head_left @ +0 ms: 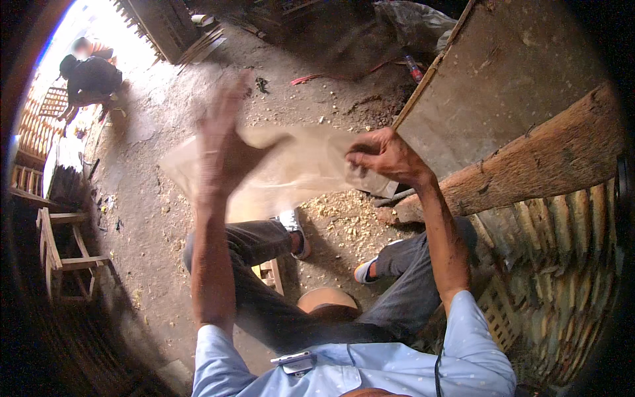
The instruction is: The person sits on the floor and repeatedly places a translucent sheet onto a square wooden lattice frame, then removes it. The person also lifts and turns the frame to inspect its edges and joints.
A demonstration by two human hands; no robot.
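Observation:
A thin, translucent plastic bag or sheet (294, 169) hangs spread out in front of me, above my knees. My right hand (390, 157) pinches its right end, fingers curled in and thumb pressed against them. My left hand (225, 149) is raised at the sheet's left part, blurred by motion, with fingers stretched out and thumb apart. Whether its palm touches the plastic I cannot tell. Below the sheet, pale wood chips (347, 215) lie scattered on the floor between my feet.
A thick, rough wooden beam (529, 152) slants in from the right beside a large leaning board (509, 73). Split bamboo strips (562, 258) are stacked at lower right. A wooden frame stool (69, 251) stands left. Another person (91, 79) bends down at far left.

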